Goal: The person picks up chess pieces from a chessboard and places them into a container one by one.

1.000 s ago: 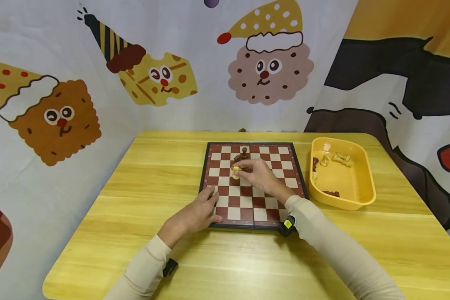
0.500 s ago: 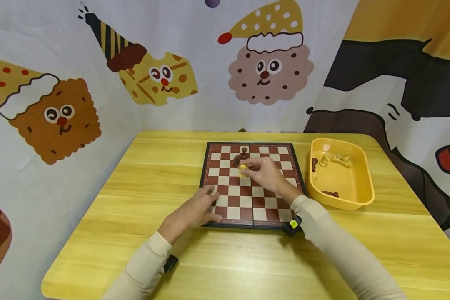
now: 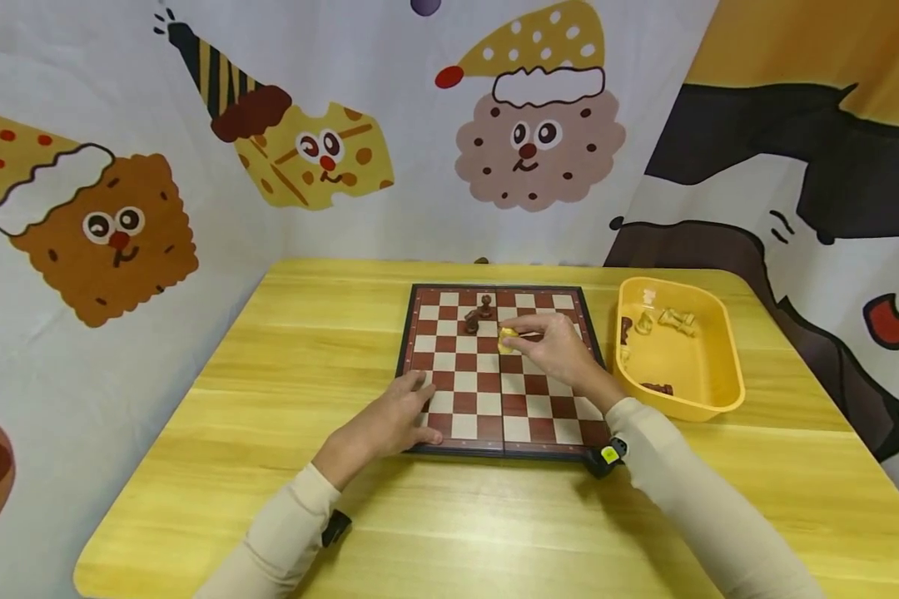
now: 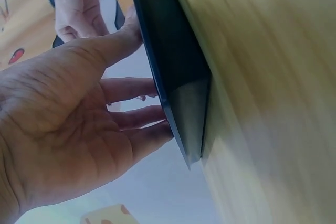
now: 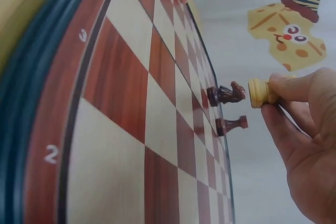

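Observation:
My right hand (image 3: 558,345) pinches a pale yellow chess piece (image 3: 506,340) between thumb and fingertips, above the middle of the chessboard (image 3: 464,405). The right wrist view shows the piece's round stepped base (image 5: 257,93), raised off the squares; fingers hide its top. Just left of it stand a dark brown knight (image 5: 228,94) and a smaller brown piece with a flared top (image 5: 231,125). My left hand (image 3: 389,416) rests on the board's near left corner. In the left wrist view its thumb and fairly straight fingers touch the board's dark rim (image 4: 163,72).
A yellow plastic tub (image 3: 728,366) sits right of the board, with several pale and brown chess pieces lying inside. Wooden tabletop (image 3: 270,349) surrounds both. A cartoon-printed curtain (image 3: 419,233) hangs behind the table.
My right hand has moved to the right across the board, carrying the yellow piece away from the two brown ones, which now show more fully. My left hand has stayed put.

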A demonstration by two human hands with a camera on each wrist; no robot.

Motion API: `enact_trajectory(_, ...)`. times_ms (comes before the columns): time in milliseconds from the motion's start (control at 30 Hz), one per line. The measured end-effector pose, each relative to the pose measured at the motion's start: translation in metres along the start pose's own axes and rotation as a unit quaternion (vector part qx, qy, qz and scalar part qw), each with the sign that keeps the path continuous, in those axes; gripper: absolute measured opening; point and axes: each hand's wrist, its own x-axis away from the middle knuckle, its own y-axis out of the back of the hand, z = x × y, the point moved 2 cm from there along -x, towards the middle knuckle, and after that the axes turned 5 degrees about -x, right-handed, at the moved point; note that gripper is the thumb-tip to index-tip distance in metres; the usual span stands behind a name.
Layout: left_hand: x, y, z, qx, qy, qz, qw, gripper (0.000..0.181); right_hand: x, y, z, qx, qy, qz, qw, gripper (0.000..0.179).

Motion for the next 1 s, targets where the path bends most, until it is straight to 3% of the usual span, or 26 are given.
enact_trajectory(167, 0.002, 0.001, 0.002, -0.010, -0.002, -0.005, 0.9999, 0.080, 0.004, 0.004, 0.000, 0.009, 0.006, -0.005, 0.9999, 0.024)
enact_trajectory(567, 0.004, -0.005, 0.002, -0.006, -0.016, -0.010, 0.9998, 0.081, 0.017, 0.019, -0.008, 0.005, 0.006, -0.058, 0.9983, 0.023)
enact_trajectory(833, 0.003, -0.004, -0.001, -0.018, -0.028, -0.010, 0.9994, 0.080, 0.023, 0.042, -0.009, 0.017, 0.003, -0.119, 0.9928, 0.025)
enact_trajectory(1000, 0.004, -0.004, -0.001, -0.022, -0.020, -0.005, 0.9995, 0.082, 0.025, 0.051, -0.011, 0.034, -0.011, -0.121, 0.9920, 0.025)
